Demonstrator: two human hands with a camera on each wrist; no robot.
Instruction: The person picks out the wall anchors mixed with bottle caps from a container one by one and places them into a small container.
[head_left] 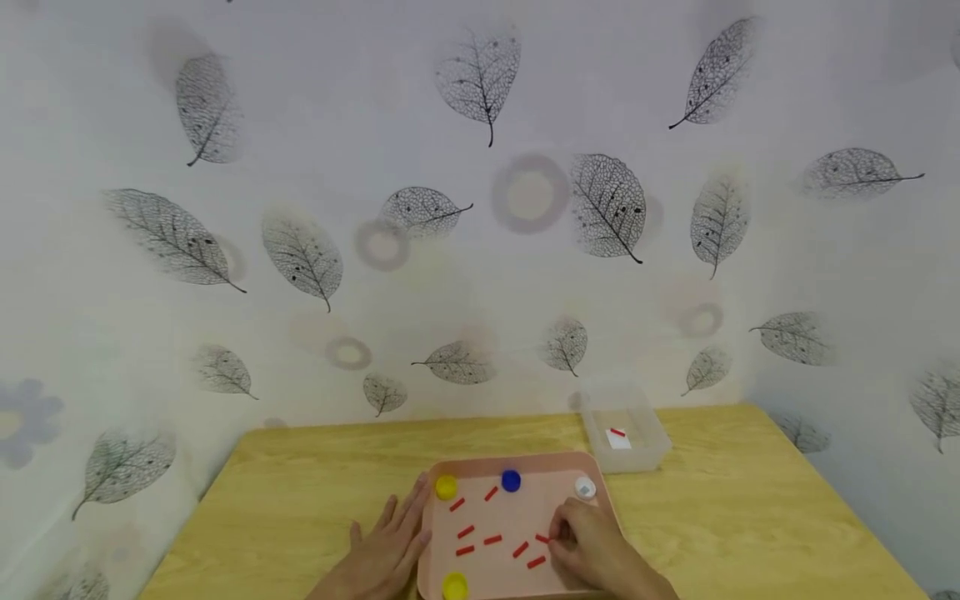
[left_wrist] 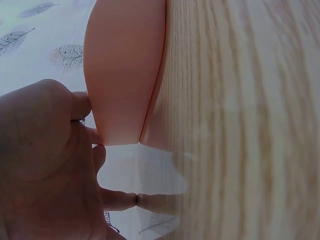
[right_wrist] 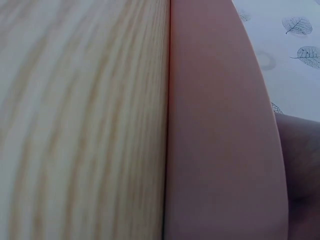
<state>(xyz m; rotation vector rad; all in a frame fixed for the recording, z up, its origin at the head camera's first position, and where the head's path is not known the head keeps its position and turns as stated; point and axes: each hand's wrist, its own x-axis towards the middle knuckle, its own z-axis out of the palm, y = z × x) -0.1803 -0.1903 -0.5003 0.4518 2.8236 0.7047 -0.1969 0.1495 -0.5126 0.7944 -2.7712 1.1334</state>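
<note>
A pink tray (head_left: 547,463) holds several short red sticks (head_left: 492,540) lying scattered over its floor. In the head view my right hand (head_left: 592,546) is over the tray's right part, its thumb and index finger pinching the end of one red stick (head_left: 542,539). Two other sticks lie just left of those fingertips. My left hand (head_left: 382,554), fingers spread and mostly straight, rests against the tray's left rim. The left wrist view shows its fingertips at the tray's outer wall (left_wrist: 125,70). From the right wrist, the tray wall (right_wrist: 225,125) hides most of the right hand.
Round caps sit in the tray: a yellow one (head_left: 446,487) at the back left, another yellow one (head_left: 454,586) at the front left, a blue one (head_left: 511,481) and a white one (head_left: 585,487). Behind stands a clear plastic box (head_left: 645,450) near the leaf-patterned wall (head_left: 480,275).
</note>
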